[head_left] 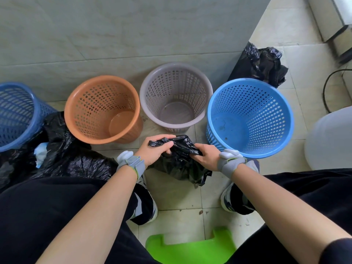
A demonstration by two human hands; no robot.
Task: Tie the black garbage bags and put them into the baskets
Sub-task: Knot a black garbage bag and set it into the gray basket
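Observation:
A black garbage bag (180,162) sits on the tiled floor between my feet. My left hand (154,149) grips one gathered flap of its mouth, and my right hand (204,156) grips the other flap. In front stand an orange basket (76,103), a grey basket (207,86) and a light blue basket (285,119), all with nothing inside. A dark blue basket (28,96) stands at the far left. More black bags (62,155) lie heaped at the left, and another black bag (264,63) lies behind the light blue basket.
A grey wall (133,25) rises right behind the baskets. A green stool (190,248) is under me. A white container (329,140) stands at the right, with a black cable (324,88) and a metal unit (335,21) beyond it.

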